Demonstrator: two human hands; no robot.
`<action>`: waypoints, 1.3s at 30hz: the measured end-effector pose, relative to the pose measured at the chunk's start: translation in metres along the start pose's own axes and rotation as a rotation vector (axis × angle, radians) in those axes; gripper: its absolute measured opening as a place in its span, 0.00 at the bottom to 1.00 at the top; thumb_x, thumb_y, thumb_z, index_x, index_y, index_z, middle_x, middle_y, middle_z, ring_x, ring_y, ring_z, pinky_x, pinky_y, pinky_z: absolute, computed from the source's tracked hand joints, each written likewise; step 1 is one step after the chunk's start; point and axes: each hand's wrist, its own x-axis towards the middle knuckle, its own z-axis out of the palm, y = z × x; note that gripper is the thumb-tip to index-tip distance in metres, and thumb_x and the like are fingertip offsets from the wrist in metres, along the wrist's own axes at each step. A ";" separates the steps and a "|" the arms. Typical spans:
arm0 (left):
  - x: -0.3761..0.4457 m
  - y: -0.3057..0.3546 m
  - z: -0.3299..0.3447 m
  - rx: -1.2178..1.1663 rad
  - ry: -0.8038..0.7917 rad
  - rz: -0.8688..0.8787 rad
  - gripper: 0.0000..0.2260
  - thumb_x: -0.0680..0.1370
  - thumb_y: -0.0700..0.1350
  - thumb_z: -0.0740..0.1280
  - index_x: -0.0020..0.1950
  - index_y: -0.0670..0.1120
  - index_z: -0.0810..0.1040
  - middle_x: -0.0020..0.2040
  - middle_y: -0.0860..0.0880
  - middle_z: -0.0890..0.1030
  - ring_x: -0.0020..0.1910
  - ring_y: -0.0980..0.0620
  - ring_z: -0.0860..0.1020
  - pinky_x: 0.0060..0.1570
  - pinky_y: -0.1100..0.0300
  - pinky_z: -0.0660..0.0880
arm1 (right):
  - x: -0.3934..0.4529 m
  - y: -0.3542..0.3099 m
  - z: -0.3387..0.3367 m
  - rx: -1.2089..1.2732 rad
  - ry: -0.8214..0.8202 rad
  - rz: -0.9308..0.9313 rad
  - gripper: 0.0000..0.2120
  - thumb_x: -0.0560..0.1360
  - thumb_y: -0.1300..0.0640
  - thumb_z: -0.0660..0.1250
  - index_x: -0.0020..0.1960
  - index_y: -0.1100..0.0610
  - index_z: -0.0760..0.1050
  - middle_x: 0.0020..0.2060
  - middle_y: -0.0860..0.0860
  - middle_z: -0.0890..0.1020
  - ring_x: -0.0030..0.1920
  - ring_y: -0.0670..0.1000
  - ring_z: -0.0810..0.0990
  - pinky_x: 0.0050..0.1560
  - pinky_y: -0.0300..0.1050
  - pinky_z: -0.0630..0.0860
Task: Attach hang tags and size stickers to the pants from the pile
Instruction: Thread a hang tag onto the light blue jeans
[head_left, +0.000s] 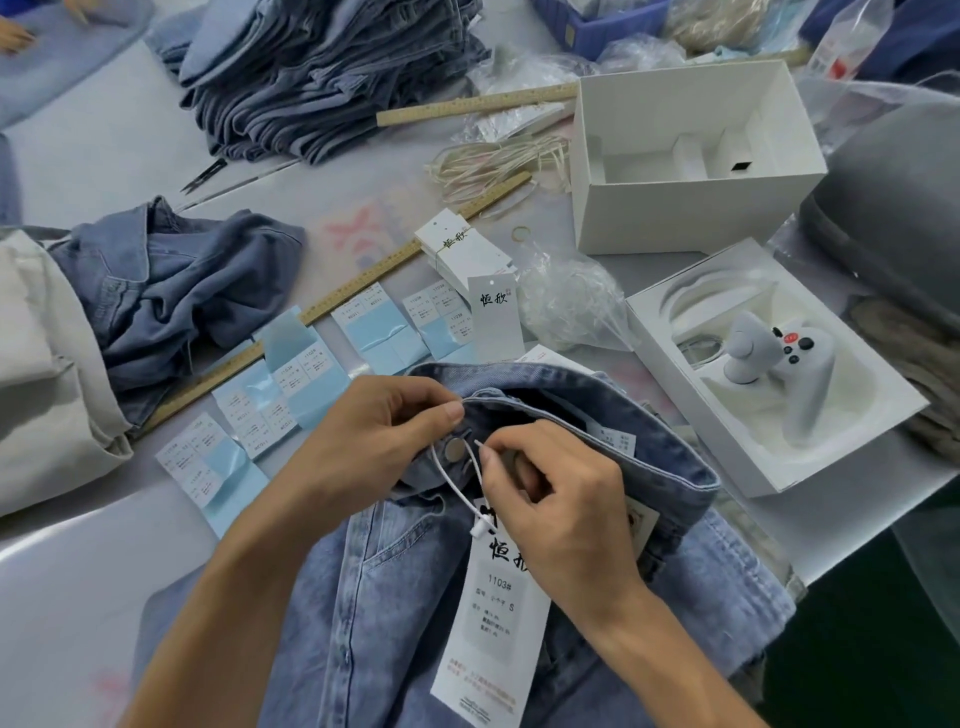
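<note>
While light blue jeans (395, 597) lie at the counter's (104, 571) six o'clock edge, left hand (374, 441) pinching the waistband beside the button (455, 449), right hand (561, 499) pinching the white string (470, 488) of the hang tag (493, 623), sticker sheets (291, 374) at ten o'clock.

both hands pinching white tag string (457, 480), jeans (415, 597) waistband button (455, 449)

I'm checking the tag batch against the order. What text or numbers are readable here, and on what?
"1103#" and "S": on the hang tag lying on the pants.
Two large brush-written characters: on the loose hang tags; I cannot transcribe them surely.
Sticker sheets: print too small.
Wooden rulers: markings unreadable.
</note>
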 end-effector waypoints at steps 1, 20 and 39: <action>0.000 0.000 0.000 -0.008 0.002 -0.004 0.07 0.81 0.45 0.69 0.44 0.49 0.85 0.36 0.42 0.83 0.32 0.49 0.78 0.32 0.55 0.75 | 0.001 -0.001 0.001 -0.002 -0.005 -0.001 0.04 0.78 0.61 0.70 0.45 0.55 0.80 0.33 0.44 0.71 0.34 0.48 0.71 0.36 0.41 0.71; -0.006 0.004 -0.008 -0.053 -0.050 0.054 0.06 0.75 0.44 0.71 0.46 0.48 0.88 0.41 0.42 0.86 0.40 0.49 0.83 0.42 0.56 0.79 | -0.001 -0.006 0.005 -0.140 0.005 -0.104 0.06 0.82 0.59 0.66 0.50 0.57 0.81 0.41 0.48 0.80 0.38 0.50 0.79 0.38 0.50 0.78; -0.019 0.009 -0.007 -0.019 -0.104 -0.026 0.08 0.79 0.38 0.72 0.47 0.49 0.88 0.41 0.45 0.87 0.41 0.43 0.85 0.38 0.52 0.79 | -0.004 0.019 0.000 -0.073 -0.008 -0.395 0.06 0.82 0.63 0.68 0.55 0.63 0.82 0.46 0.54 0.83 0.42 0.56 0.83 0.39 0.51 0.80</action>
